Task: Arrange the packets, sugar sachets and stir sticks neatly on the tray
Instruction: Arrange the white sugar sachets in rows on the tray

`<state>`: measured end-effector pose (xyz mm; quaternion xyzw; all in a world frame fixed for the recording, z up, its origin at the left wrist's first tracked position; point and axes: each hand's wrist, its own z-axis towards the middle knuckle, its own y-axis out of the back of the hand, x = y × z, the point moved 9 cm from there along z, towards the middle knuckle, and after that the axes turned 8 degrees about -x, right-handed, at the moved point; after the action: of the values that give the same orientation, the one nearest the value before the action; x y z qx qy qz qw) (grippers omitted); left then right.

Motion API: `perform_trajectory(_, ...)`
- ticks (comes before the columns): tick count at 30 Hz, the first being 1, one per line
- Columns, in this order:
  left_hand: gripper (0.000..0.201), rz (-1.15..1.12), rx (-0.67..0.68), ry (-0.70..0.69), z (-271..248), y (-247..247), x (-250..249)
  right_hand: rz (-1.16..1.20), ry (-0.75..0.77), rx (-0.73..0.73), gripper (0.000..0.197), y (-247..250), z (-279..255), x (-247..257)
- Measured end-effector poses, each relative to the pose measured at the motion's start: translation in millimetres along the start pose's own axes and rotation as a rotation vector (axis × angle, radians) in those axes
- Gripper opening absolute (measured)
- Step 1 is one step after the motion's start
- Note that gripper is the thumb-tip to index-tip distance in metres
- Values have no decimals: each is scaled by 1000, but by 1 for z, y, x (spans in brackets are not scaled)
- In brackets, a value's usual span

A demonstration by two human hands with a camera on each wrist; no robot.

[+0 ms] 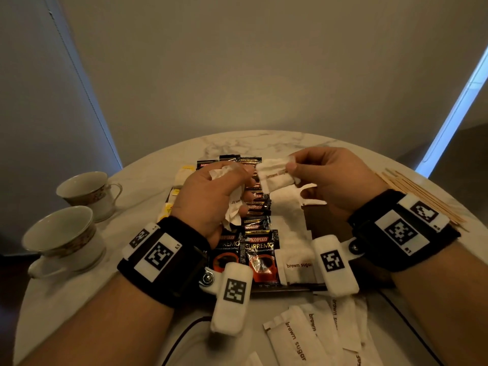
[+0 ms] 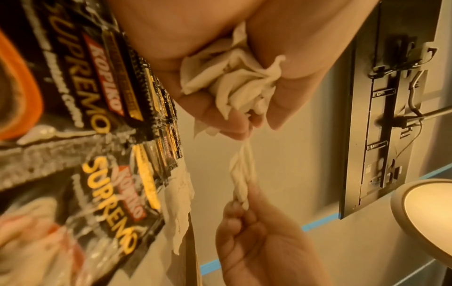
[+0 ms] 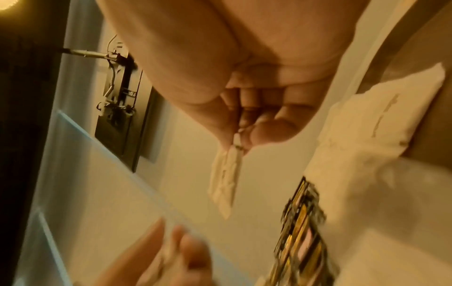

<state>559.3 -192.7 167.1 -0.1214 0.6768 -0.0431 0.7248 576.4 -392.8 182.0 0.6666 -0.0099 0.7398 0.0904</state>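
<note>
You're pinching one sugar sachet (image 1: 274, 175) in your right hand (image 1: 335, 180) while your left hand (image 1: 208, 196) is clutching a bunch of sachets (image 1: 232, 207), so next comes laying it in the white row on the tray (image 1: 314, 215).

A hotel room or a lived-in home seems likeliest, though it is hard telling which. A round marble table (image 1: 277, 143) is sitting close to plain walls, carrying two patterned teacups (image 1: 87, 191) and a dark tray (image 1: 311, 210) of instant coffee packets (image 1: 260, 249) and brown sugar sachets (image 1: 298, 265). A round lamp (image 2: 425, 218) is glowing beside a wall-mounted screen (image 2: 391, 116), seen from behind.
</note>
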Motion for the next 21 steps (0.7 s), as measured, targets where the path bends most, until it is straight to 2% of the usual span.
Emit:
perform_trajectory(4, 7, -41, -42, 42, 5, 7, 0, -58, -210, -242, 13, 47, 20, -30)
perform_trajectory(10, 4, -69, -51, 51, 7, 11, -1, -182, -504, -263, 21, 67, 20, -68)
perform_trajectory(15, 3, -68, -54, 27, 10, 15, -2, -313, -567, -259, 19, 70, 15, -74)
perform_trajectory(21, 7, -81, -50, 39, 12, 15, -3, -373, -546, -242, 24, 68, 17, -74)
